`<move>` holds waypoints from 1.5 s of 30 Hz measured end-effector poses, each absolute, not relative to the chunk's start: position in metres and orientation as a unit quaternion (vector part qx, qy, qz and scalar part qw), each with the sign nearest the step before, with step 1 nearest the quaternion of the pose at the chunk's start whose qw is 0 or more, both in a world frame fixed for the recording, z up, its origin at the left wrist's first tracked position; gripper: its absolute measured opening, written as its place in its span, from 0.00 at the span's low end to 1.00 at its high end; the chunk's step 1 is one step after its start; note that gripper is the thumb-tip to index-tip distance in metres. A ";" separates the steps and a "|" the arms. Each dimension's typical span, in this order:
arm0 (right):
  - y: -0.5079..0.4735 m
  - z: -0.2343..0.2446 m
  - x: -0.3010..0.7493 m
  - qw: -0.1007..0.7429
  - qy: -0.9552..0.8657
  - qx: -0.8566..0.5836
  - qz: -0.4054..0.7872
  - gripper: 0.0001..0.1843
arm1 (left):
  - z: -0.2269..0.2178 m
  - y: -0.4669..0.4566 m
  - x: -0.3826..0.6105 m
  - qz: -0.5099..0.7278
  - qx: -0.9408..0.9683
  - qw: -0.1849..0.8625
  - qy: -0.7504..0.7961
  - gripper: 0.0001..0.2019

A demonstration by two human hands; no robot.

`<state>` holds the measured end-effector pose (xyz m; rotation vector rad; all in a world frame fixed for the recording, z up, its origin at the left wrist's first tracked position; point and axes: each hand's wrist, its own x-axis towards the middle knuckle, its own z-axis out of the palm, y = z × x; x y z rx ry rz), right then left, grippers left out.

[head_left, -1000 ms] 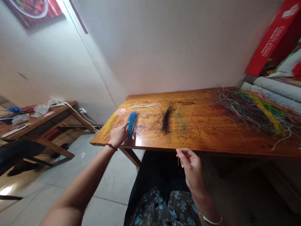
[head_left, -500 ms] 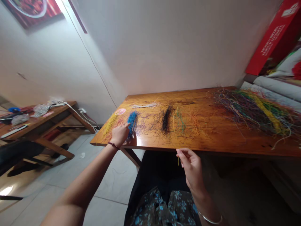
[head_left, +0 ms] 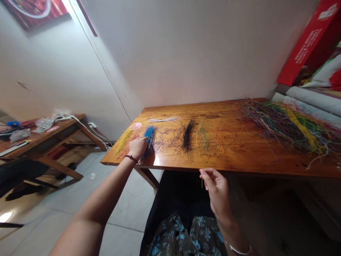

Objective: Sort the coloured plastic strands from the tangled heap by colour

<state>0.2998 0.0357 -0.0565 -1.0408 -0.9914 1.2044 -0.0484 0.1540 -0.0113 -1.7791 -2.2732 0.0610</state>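
Note:
My left hand (head_left: pixel 136 147) reaches over the table, back of the hand up and fingers curled, at the near left side of a bundle of blue threads (head_left: pixel 149 133). Its fingertips touch the blue threads, but what they grip is hidden. Just off the table's front edge, my right hand (head_left: pixel 216 185) pinches a thin yellow thread (head_left: pixel 201 183) between thumb and fingers; a short end hangs below. Left of the blue bundle lie yellow threads (head_left: pixel 124 141). To its right are a black bundle (head_left: pixel 187 136), sparse green threads (head_left: pixel 204 138) and orange threads (head_left: pixel 221 138).
A large tangle of mixed-colour threads (head_left: pixel 282 124) covers the right end of the wooden table (head_left: pixel 170 164). White threads (head_left: pixel 165 119) lie near the back. A red box (head_left: pixel 306 42) stands at the far right. Another table (head_left: pixel 39 149) with plastic bags is at the left.
My left hand has shifted slightly right, closer against the blue threads. My right hand stays in place, still pinching the yellow thread. The view has turned a little.

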 end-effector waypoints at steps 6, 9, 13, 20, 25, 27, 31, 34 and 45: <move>0.036 -0.058 0.298 0.589 -0.424 -0.447 0.523 0.16 | -0.003 0.142 -0.042 0.016 -0.611 0.134 -0.780 0.20; 0.035 -0.058 0.296 0.585 -0.423 -0.446 0.529 0.16 | 0.005 0.133 -0.037 0.005 -0.607 0.149 -0.780 0.22; 0.035 -0.058 0.295 0.586 -0.421 -0.445 0.529 0.16 | 0.021 0.111 -0.015 -0.044 -0.602 0.182 -0.776 0.24; 0.031 -0.053 0.284 0.507 -0.509 -0.420 0.555 0.16 | 0.024 0.056 0.053 -0.239 -0.729 -0.211 -0.606 0.23; 0.027 -0.059 0.274 0.439 -0.568 -0.400 0.569 0.18 | 0.017 0.039 0.072 -0.281 -0.706 -0.398 -0.513 0.20; 0.028 -0.062 0.271 0.432 -0.573 -0.401 0.569 0.19 | 0.015 0.037 0.072 -0.292 -0.688 -0.405 -0.526 0.20; 0.031 -0.067 0.269 0.428 -0.580 -0.404 0.564 0.19 | 0.007 0.031 0.067 -0.304 -0.655 -0.446 -0.529 0.19; 0.033 -0.070 0.266 0.420 -0.586 -0.401 0.565 0.19 | 0.000 0.026 0.066 -0.309 -0.637 -0.465 -0.531 0.19; 0.035 -0.082 0.260 0.392 -0.600 -0.393 0.576 0.17 | -0.015 0.026 0.072 -0.344 -0.633 -0.455 -0.524 0.17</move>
